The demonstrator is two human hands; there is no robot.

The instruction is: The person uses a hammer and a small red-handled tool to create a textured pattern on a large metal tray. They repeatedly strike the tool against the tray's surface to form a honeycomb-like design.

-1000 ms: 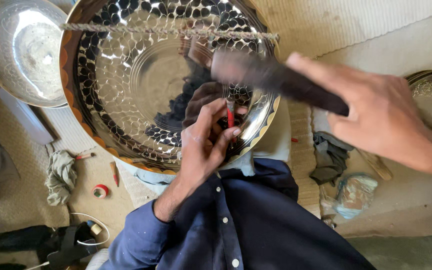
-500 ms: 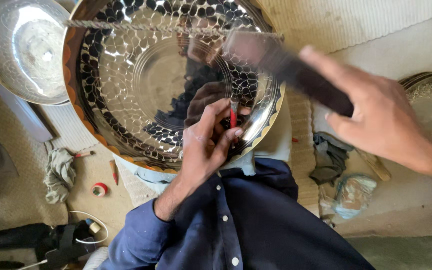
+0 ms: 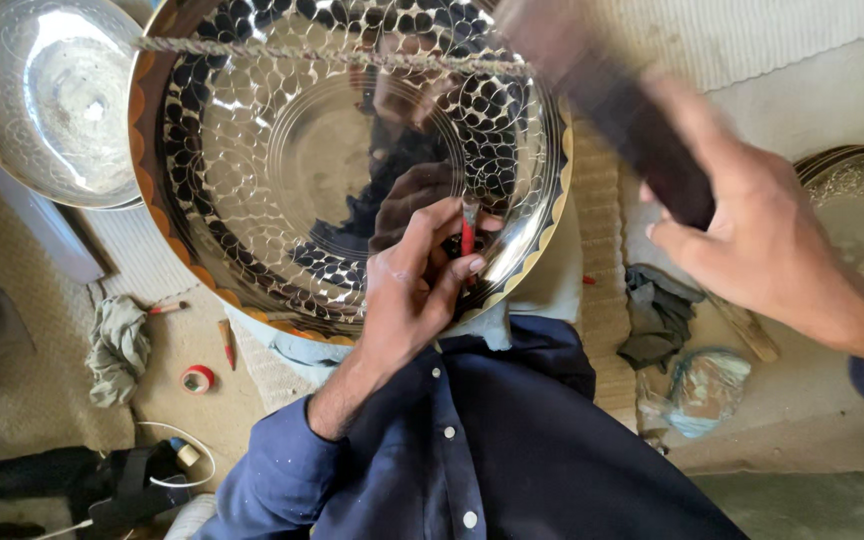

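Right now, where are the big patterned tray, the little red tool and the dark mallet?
tray [image 3: 282,170], head view, on its shiny centre.
red tool [image 3: 468,238], head view, on its shaft above the left hand's fingers.
mallet [image 3: 642,140], head view, on its dark handle above the right hand.

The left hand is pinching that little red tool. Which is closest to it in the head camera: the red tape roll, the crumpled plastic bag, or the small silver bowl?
From the left hand:
1. Red tape roll, lower left on the floor.
2. Crumpled plastic bag, lower right.
3. Small silver bowl, far upper left.

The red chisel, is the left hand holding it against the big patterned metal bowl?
Yes, the left hand pinches the red chisel with its tip on the bowl.
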